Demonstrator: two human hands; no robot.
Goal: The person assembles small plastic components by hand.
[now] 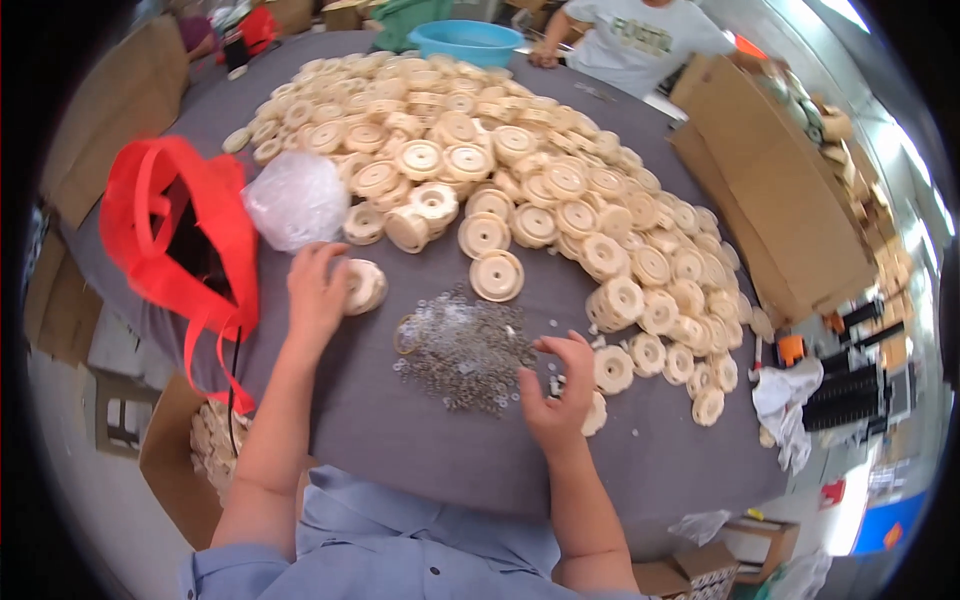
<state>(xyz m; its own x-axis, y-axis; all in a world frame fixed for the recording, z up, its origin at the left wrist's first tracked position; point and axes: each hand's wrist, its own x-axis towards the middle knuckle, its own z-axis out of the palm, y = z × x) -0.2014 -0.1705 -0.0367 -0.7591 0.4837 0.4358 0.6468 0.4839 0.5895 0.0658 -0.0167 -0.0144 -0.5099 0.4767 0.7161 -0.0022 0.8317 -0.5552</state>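
My left hand [318,292] is curled against the left side of a cream wheel-shaped plastic part [367,287], which stands slightly tilted on the table; its thumb is partly hidden. To the right, my right hand [562,390] hovers over the edge of a heap of small metal and clear washers [465,350], thumb and forefinger apart, nothing visible between them. Several cream parts [612,370] lie just beyond that hand. Between the two hands, behind the washers, a single cream wheel-shaped part [497,275] lies flat.
A large pile of cream round parts [460,160] arcs across the grey tabletop [400,430]. At the left are a red bag [225,215] and a clear plastic bag [297,200]. A blue basin [465,42] stands behind; a co-worker [650,45] is across the table. Cardboard [770,190] rises at right.
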